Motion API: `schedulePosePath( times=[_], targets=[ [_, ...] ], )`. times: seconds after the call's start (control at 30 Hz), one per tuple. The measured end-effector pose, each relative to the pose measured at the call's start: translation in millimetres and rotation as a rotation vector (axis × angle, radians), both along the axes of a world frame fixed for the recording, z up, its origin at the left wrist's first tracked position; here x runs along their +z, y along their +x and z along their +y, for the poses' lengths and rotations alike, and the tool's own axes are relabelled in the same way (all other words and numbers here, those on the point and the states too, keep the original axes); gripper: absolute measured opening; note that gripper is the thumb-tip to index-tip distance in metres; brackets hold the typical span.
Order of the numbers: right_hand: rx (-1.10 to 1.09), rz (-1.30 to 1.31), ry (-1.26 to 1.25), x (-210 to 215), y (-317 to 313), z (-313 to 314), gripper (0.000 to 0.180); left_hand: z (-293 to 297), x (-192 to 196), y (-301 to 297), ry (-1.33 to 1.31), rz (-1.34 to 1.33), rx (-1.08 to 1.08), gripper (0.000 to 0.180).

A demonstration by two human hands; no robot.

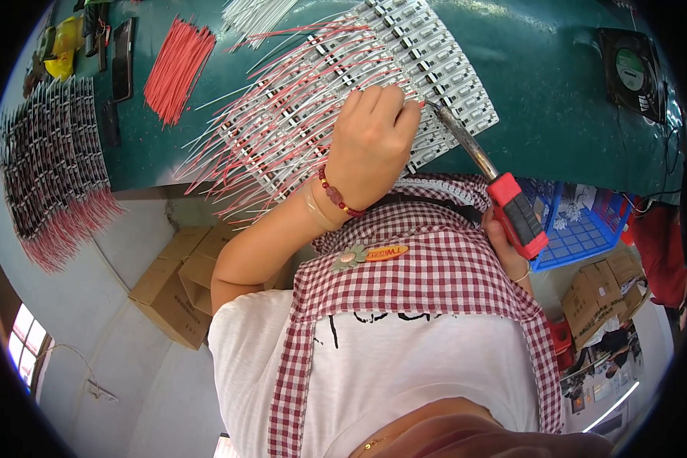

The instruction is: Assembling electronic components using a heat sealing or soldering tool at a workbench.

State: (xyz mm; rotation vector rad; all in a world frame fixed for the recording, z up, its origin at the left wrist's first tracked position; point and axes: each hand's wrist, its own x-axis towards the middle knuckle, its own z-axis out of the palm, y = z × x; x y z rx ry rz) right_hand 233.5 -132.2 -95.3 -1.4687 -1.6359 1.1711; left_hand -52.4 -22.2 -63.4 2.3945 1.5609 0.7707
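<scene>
A panel of small white circuit boards (435, 57) lies on the green table (557, 114), with many red and white wires (275, 130) fanning out from it. My left hand (370, 141), a bead bracelet on its wrist, rests on the panel with fingers curled tight; whether it pinches a wire is hidden. My right hand (505, 246), mostly hidden behind my checked apron, grips the red handle of a soldering iron (515, 214). The iron's metal tip (435, 108) touches the panel just right of my left fingertips.
A bundle of loose red wires (177, 67) and some white wires (256, 11) lie at the back. Finished wired boards (49, 168) are stacked far left near a dark phone (122, 57). A small fan (633, 69) stands right. Below the table are a blue crate (580, 229) and cardboard boxes (179, 286).
</scene>
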Motion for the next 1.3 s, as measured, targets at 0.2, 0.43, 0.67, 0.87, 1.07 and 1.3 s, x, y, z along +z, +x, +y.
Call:
schedulePosePath(
  times=[0.2, 0.43, 0.67, 0.87, 1.07, 1.3],
  targets=[
    [-0.019, -0.054, 0.024, -11, 14, -14, 0.027, 1, 1, -1, -0.006, -0.005, -0.007, 0.015],
    [-0.01, 0.004, -0.035, -10, 12, -10, 0.026, 3, -2, -3, 0.026, -0.002, 0.004, 0.012],
    [0.02, 0.012, 0.02, 13, -10, 11, 0.023, 0, 0, -4, 0.023, 0.013, 0.003, 0.014],
    [-0.062, -0.032, -0.018, -2, 7, -9, 0.023, 1, 2, -4, 0.015, 0.006, 0.006, 0.014],
    [-0.025, 0.015, -0.095, 2, 6, -6, 0.024, 3, 2, -5, 0.029, 0.028, 0.019, 0.014],
    [0.022, 0.002, -0.003, 16, -14, 13, 0.025, 2, 1, -4, 0.022, 0.024, 0.027, 0.011]
  ],
)
